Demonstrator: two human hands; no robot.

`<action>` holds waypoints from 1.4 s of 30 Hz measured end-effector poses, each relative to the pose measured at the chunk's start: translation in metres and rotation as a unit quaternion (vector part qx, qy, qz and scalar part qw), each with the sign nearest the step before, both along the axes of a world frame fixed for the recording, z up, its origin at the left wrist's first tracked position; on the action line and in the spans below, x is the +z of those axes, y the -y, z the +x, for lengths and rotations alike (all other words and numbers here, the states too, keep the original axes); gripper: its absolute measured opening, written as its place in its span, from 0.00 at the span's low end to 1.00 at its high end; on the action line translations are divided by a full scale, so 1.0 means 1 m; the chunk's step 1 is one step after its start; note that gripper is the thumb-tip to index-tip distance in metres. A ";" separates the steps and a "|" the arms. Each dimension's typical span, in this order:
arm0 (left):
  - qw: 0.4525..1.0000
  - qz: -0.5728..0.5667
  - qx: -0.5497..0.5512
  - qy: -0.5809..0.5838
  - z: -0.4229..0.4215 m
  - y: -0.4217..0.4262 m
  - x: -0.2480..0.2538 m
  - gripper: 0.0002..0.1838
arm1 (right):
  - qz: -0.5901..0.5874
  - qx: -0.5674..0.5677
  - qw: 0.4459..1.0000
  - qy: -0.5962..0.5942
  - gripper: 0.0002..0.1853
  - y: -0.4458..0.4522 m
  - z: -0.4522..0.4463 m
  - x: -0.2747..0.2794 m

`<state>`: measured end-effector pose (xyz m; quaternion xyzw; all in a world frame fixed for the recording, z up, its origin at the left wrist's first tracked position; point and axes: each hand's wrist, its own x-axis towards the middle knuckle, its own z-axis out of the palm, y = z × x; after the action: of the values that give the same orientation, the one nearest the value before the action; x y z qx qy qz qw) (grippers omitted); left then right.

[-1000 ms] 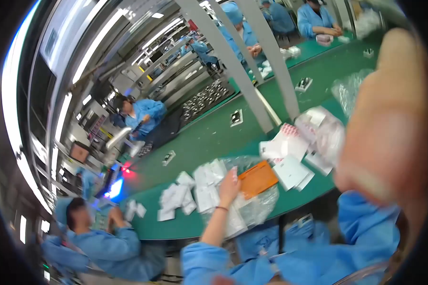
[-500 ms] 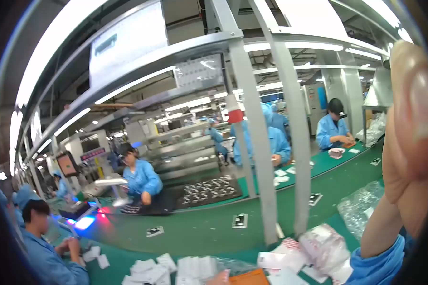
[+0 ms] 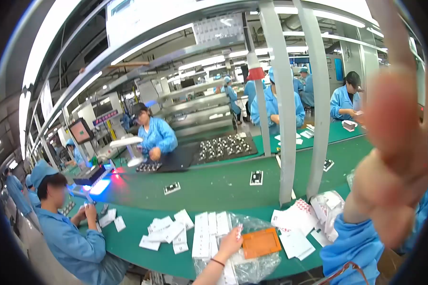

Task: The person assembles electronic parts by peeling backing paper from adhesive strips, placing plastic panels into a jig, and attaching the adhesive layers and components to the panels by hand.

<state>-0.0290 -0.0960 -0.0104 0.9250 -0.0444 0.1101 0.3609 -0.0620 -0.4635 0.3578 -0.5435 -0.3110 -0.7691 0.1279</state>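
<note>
My left hand (image 3: 230, 243), with a dark band at the wrist, reaches in from the bottom. Its fingers are closed on a small red-and-white piece (image 3: 239, 231). Right beside it lies an orange tray (image 3: 261, 243) on clear plastic wrap (image 3: 259, 270). Stacked white cards (image 3: 202, 235) are on the hand's other side. Raised very near the camera, my right hand (image 3: 392, 147) fills much of the right edge and is blurred. Its fingers look spread, one stretched upward, and nothing shows in them.
Loose white cards (image 3: 165, 232) lie left on the green bench (image 3: 128, 244). White and red-patterned papers (image 3: 297, 216) and a plastic bag (image 3: 328, 209) are at right. Behind runs a green belt (image 3: 214, 190) carrying dark-and-white parts (image 3: 256, 178). Metal posts (image 3: 286, 118) rise there. Co-workers (image 3: 154, 135) sit around.
The view has tipped downward, bringing my left hand and the whole orange tray into sight. My right hand is still raised near the camera, but its fingers have shifted and spread.
</note>
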 end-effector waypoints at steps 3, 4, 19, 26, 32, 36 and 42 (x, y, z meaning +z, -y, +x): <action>1.000 -0.003 -0.012 -0.007 -0.009 0.013 0.009 0.23 | -0.085 0.113 0.990 0.014 0.18 -0.039 -0.017 -0.027; 1.000 0.005 -0.016 -0.023 -0.001 -0.007 -0.012 0.23 | -0.112 0.150 0.982 0.002 0.19 -0.070 -0.013 -0.051; 0.992 0.065 -0.104 0.008 -0.008 0.008 0.142 0.16 | -0.002 0.050 0.780 -0.624 0.08 -0.057 -0.050 -0.343; 0.990 0.062 -0.129 -0.009 -0.024 -0.012 0.142 0.17 | -0.021 0.035 0.769 -0.638 0.09 -0.057 -0.056 -0.347; 0.987 0.004 -0.156 -0.034 -0.038 -0.029 0.144 0.19 | -0.059 0.054 0.752 -0.654 0.09 -0.082 -0.035 -0.332; 0.985 -0.019 -0.172 0.018 -0.036 -0.041 0.138 0.20 | -0.042 0.082 0.739 -0.667 0.09 -0.104 -0.031 -0.339; 0.633 -0.581 -0.463 0.217 -0.092 -0.055 0.244 0.24 | -0.012 0.111 0.726 -0.678 0.09 -0.107 -0.039 -0.351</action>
<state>-0.1206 -0.0410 0.2334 0.3316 -0.4709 0.1288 0.8073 -0.1007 -0.3560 0.0064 -0.8836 -0.2088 -0.1719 0.3822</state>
